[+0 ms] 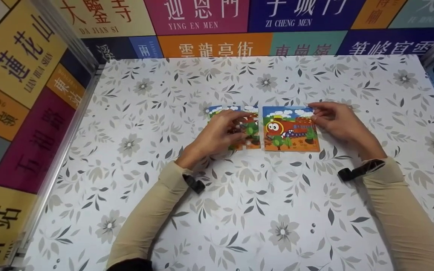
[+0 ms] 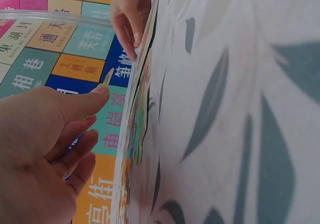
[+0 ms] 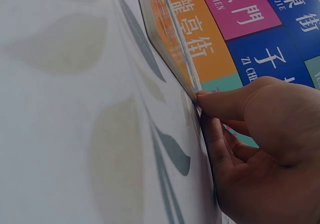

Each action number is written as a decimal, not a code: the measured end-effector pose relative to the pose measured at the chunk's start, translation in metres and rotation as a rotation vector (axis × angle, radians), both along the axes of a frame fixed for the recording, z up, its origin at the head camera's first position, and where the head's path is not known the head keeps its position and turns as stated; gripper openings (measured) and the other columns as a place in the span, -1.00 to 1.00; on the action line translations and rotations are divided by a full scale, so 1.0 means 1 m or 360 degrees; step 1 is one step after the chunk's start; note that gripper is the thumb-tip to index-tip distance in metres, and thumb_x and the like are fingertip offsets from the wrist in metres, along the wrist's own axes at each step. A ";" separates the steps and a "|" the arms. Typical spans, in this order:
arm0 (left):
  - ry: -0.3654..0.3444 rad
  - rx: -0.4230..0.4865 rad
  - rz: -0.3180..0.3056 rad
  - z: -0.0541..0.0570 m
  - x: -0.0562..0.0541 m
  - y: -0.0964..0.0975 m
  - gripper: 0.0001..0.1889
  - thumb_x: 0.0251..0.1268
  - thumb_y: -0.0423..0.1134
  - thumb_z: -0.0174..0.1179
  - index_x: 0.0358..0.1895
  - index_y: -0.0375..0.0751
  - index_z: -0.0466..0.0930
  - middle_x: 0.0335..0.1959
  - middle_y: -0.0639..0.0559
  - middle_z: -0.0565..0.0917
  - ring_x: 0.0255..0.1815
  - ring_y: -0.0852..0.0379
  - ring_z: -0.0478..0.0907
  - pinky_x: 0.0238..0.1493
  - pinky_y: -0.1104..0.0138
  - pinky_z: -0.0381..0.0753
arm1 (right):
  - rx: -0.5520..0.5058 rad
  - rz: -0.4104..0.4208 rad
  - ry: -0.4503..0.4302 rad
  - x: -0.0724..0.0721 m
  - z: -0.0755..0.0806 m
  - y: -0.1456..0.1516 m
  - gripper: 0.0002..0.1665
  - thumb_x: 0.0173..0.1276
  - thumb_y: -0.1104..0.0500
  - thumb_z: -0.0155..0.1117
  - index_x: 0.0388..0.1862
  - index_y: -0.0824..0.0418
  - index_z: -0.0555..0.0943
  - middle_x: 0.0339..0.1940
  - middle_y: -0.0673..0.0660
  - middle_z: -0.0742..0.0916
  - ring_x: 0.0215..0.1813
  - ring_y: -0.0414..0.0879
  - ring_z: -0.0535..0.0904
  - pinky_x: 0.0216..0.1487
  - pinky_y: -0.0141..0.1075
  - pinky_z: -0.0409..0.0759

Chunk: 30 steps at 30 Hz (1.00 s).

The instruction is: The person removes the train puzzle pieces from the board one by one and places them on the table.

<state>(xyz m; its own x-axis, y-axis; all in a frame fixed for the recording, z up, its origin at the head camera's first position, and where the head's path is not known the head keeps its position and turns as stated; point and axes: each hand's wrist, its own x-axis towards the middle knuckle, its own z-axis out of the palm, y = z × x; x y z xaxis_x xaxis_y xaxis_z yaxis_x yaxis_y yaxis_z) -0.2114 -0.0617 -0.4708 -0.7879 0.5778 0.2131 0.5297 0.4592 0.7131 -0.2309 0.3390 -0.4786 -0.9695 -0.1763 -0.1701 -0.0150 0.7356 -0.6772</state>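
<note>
A square train picture board (image 1: 290,128), with a smiling red engine under a blue sky, lies right of the table's middle. My right hand (image 1: 335,118) pinches its right edge near the top corner; in the right wrist view the thumb and index finger (image 3: 215,139) meet at the board's edge (image 3: 172,59). Just to the left lie joined jigsaw pieces (image 1: 253,143) of a similar picture, partly covered by my left hand (image 1: 220,130). A small jigsaw piece, seen as a thin sliver (image 2: 108,77) at the thumb tip, is in my left hand, raised above the table; its index finger is hidden there.
The table (image 1: 239,210) wears a white cloth with grey leaves and flowers. Panels with large Chinese lettering (image 1: 202,15) stand along the back and at the left side (image 1: 21,113). Black straps with small cameras (image 1: 196,184) sit on both wrists.
</note>
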 end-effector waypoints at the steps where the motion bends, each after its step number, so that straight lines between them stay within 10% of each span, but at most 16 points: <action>1: -0.0002 -0.0006 0.0012 0.000 0.001 -0.002 -0.39 0.44 -0.27 0.47 0.51 -0.14 0.57 0.15 -0.08 0.73 0.11 -0.08 0.68 0.18 0.11 0.71 | -0.0001 -0.0001 0.0001 0.000 0.000 0.000 -0.37 0.65 0.03 0.31 0.63 -0.01 0.49 0.25 0.23 0.70 0.23 0.01 0.64 0.12 -0.52 0.49; 11: 0.0030 -0.0005 0.0072 -0.001 0.005 -0.029 -0.41 0.45 -0.20 0.47 0.49 -0.13 0.59 0.15 -0.08 0.74 0.01 -0.11 0.66 -0.03 0.07 0.67 | -0.0048 0.0015 0.0042 -0.001 -0.002 0.000 -0.42 0.65 0.09 0.31 0.59 0.05 0.54 0.20 0.25 0.74 -0.01 -0.37 0.62 -0.01 -0.66 0.49; 30: -0.0156 -0.0063 0.0127 -0.007 0.008 -0.070 -0.39 0.26 -0.18 0.61 0.39 -0.12 0.68 0.14 -0.05 0.78 0.13 -0.01 0.71 0.24 0.14 0.69 | -0.0012 0.0010 0.0003 -0.002 -0.002 0.001 -0.39 0.66 0.04 0.30 0.62 0.00 0.51 0.25 0.23 0.72 0.17 -0.10 0.65 0.03 -0.65 0.47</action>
<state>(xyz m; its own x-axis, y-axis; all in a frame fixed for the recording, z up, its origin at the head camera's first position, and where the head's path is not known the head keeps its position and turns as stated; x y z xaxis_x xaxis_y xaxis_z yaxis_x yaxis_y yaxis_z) -0.2029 -0.1319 -0.4774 -0.8475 0.5191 0.1109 0.4189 0.5258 0.7403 -0.2325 0.3401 -0.4803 -0.9688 -0.1834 -0.1670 -0.0207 0.7306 -0.6825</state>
